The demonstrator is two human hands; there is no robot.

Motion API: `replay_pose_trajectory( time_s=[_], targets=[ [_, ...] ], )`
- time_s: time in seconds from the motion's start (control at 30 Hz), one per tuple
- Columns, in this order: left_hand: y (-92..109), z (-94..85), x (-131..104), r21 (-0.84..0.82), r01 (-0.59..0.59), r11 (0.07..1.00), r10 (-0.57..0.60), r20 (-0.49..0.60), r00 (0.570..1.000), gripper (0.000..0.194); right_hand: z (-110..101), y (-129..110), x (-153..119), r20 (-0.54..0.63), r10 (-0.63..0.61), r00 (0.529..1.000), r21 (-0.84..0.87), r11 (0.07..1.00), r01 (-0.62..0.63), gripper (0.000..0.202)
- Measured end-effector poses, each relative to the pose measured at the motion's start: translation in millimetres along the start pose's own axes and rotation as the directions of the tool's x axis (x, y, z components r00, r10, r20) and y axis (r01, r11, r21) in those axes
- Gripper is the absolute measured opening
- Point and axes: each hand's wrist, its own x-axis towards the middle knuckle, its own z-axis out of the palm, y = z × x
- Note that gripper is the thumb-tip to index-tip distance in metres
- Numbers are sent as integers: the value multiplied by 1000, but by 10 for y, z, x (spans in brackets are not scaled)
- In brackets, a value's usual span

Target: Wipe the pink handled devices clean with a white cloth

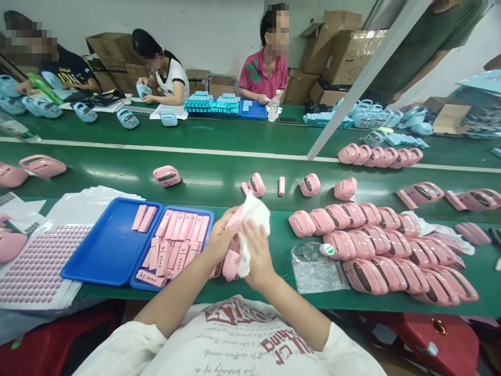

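Note:
My left hand (219, 237) grips a pink plastic device (230, 261) in front of my chest, over the near edge of the green table. My right hand (256, 250) presses a white cloth (256, 214) against that device. To the left lies a blue tray (105, 245) with several pink flat parts (176, 240) in its right half. On the right, several finished pink devices (383, 245) lie packed in rows.
A sticker sheet (37, 266) lies at far left. A clear lidded bottle (313, 252) rests on a plastic bag beside the pink pile. More pink units (309, 184) ride the green conveyor (219, 177). Three people sit across, with blue devices (127, 118) and cardboard boxes behind.

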Motion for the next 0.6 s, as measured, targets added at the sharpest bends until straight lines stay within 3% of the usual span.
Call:
replay_pose_trajectory(
  time_s=[0.07,0.1,0.17,0.23,0.3,0.4,0.43,0.5,0.53,0.6],
  targets=[
    [50,-33,-46,13,0,1000,0,-31,1000,39,8,-11,-51,17,-157,988,0,988,157,57],
    [74,-45,-71,39,-6,999,8,-30,1000,38,-1,24,-51,5,-135,991,41,990,135,57],
    [110,-55,-117,76,-22,997,23,-10,1000,36,-22,112,-10,-26,56,998,163,985,-51,56],
    [131,-43,-147,56,-21,998,21,-7,1000,35,-31,145,35,-19,221,975,235,949,-211,57],
    [141,-24,-160,-13,-2,1000,1,-42,999,37,-29,100,33,-24,136,990,195,972,-129,57],
    [162,-2,-172,-120,47,992,-59,-100,993,35,-28,22,-38,1,-164,986,138,977,163,51],
    [174,3,-179,-151,56,987,-72,-100,992,34,-34,29,-56,14,-154,988,181,972,149,48],
    [210,15,-201,-201,62,978,-78,-74,994,34,-56,91,-54,45,94,995,347,932,-104,47],
    [235,24,-211,-224,60,973,-75,-62,995,34,-71,133,-37,72,283,956,444,849,-285,50],
    [293,43,-224,-277,75,958,-90,-41,995,35,-108,191,11,178,602,779,616,549,-565,55]
  ],
)
